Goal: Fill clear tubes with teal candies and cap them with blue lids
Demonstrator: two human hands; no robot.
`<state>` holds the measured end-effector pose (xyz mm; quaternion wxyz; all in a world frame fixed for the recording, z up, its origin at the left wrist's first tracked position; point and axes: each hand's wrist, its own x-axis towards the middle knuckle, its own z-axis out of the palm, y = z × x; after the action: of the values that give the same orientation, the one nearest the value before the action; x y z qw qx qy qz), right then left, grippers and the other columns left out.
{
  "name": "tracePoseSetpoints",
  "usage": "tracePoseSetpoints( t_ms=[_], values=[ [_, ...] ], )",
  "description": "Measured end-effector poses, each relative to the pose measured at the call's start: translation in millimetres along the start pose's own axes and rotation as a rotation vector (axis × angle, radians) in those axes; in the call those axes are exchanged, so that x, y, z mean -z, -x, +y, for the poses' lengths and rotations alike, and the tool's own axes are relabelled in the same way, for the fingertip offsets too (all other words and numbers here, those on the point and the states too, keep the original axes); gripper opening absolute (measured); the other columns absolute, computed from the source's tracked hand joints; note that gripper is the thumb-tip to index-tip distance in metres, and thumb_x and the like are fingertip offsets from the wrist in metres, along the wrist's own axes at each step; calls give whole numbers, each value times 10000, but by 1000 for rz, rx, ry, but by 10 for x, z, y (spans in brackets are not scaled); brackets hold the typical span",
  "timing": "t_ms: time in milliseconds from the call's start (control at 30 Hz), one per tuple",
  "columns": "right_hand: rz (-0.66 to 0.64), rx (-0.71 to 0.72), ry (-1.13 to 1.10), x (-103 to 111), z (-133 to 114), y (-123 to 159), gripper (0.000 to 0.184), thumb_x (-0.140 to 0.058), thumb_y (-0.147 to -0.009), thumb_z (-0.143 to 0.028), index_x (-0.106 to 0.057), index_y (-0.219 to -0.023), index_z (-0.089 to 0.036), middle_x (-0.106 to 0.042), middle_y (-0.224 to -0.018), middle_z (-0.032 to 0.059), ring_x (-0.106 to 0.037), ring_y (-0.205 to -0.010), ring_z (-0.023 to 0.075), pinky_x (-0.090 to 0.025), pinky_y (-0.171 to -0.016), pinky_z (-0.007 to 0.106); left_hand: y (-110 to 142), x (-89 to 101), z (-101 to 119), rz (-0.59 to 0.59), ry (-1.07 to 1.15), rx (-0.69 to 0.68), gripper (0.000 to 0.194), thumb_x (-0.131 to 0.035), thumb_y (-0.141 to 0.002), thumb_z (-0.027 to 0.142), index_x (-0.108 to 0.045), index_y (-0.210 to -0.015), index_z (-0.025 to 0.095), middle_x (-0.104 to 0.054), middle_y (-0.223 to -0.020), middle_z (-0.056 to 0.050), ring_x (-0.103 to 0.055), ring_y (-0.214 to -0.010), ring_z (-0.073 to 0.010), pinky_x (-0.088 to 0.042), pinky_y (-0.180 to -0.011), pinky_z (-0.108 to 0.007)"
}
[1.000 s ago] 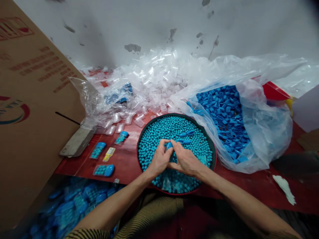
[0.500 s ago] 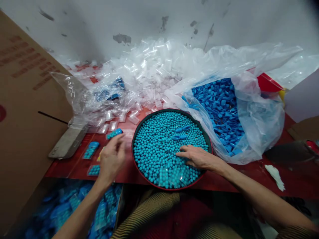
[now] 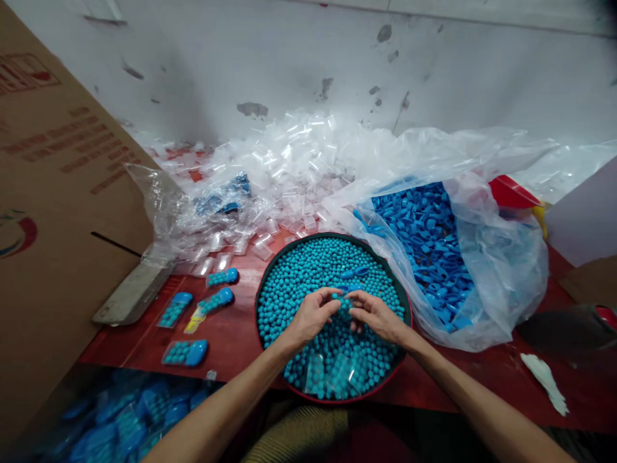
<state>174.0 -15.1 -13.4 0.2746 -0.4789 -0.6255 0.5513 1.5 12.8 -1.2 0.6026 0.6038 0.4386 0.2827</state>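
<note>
A round tray [image 3: 407, 315] full of small turquoise balls [image 3: 308, 270] sits on the red table in front of me. Over its middle my left hand [image 3: 311, 315] and my right hand [image 3: 378, 315] meet, fingers pinched together around a small clear packet of balls [image 3: 343, 307]. Several loose clear packets [image 3: 337, 376] lie on the balls near the tray's front edge. Blue caps [image 3: 354, 275] rest on the balls just beyond my fingers. Several filled packets with blue caps [image 3: 216, 300] lie on the table to the left of the tray.
A big clear bag of blue caps [image 3: 424, 238] lies right of the tray. A heap of empty clear packets [image 3: 284, 167] fills the back. A cardboard box [image 3: 53, 193] stands at left, a bin of filled packets [image 3: 120, 418] below the table edge. A white scrap [image 3: 544, 379] lies at right.
My left hand has come back from the table left of the tray to the tray's middle, leaving one more filled packet there. Both hands now meet on a new packet.
</note>
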Motion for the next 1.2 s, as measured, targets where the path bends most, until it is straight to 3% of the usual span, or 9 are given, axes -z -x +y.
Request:
tracePoseSetpoints(
  t_ms=[100, 300, 433, 533, 633, 867, 1000, 1100, 1200],
  values=[
    [57, -31, -96, -112, -19, -39, 331, -401, -802, -277, -339, -1118, -196, -518, -673, -27, -546, -469, 122, -414, -432, 227, 1, -24, 9, -4, 60, -17, 322, -463, -739, 288, -532, -1023, 154, -540, -818, -22, -497, -685, -122, -419, -548, -208],
    [173, 128, 398, -201, -190, 17, 545, -543, -732, -219, -345, -1237, -259, -579, -925, 38, -558, -774, 175, -417, -709, 302, 71, 98, 37, -14, 5, 56, 321, -513, -693, 248, -480, -995, 143, -425, -550, 57, -408, -492, -79, -329, -455, -177],
    [116, 181, 206, -266, -273, -44, 371, -572, -706, -189, -493, -1066, -238, -554, -856, -2, -524, -726, 131, -414, -659, 238, 71, 133, 139, -53, 38, 88, 275, -549, -671, 227, -432, -910, 157, -473, -587, 54, -435, -517, -72, -322, -466, -161],
    [231, 24, -36, -336, -256, -114, 290, -581, -701, -241, -464, -961, -188, -487, -679, -46, -445, -499, 77, -358, -457, 177, 54, 89, 171, -72, 181, 164, 311, -529, -694, 298, -392, -946, 178, -507, -695, 26, -492, -562, -98, -369, -449, -173],
    [331, 25, 41, -355, -234, -124, 263, -581, -702, -260, -453, -917, -181, -471, -632, -56, -440, -494, 76, -334, -454, 170, 17, 85, 131, -83, 187, 203, 348, -503, -701, 393, -396, -958, 183, -514, -702, 14, -470, -491, -102, -344, -369, -178],
    [129, 130, 662, -11, -244, -98, 124, -478, -791, -294, -566, -795, -207, -578, -708, -20, -549, -659, 117, -354, -552, 185, -25, 202, -10, -39, -201, -26, 239, -579, -662, 364, -542, -822, 191, -585, -770, -19, -545, -787, -185, -426, -677, -245],
    [361, -43, 955, 279, -219, -358, 203, -522, -752, -269, -537, -948, -216, -540, -977, 37, -558, -804, 169, -399, -632, 235, -75, 178, -111, -124, 61, 217, 395, -561, -639, 515, -462, -851, 197, -533, -630, 18, -503, -458, -121, -302, -358, -182],
    [364, -129, 980, 412, -164, -515, 159, -513, -749, -209, -553, -903, -194, -546, -947, 54, -571, -764, 179, -415, -631, 261, -87, 174, -111, -167, 258, 315, 407, -522, -678, 536, -418, -844, 179, -534, -637, 8, -459, -383, -79, -187, -316, -148],
    [325, -121, 896, 456, -82, -513, 155, -482, -773, -204, -556, -907, -180, -560, -914, 61, -563, -797, 188, -418, -681, 282, -34, 195, -43, -196, 420, 276, 403, -551, -708, 441, -401, -972, 178, -562, -775, -27, -516, -478, -87, -271, -356, -152]
  ],
)
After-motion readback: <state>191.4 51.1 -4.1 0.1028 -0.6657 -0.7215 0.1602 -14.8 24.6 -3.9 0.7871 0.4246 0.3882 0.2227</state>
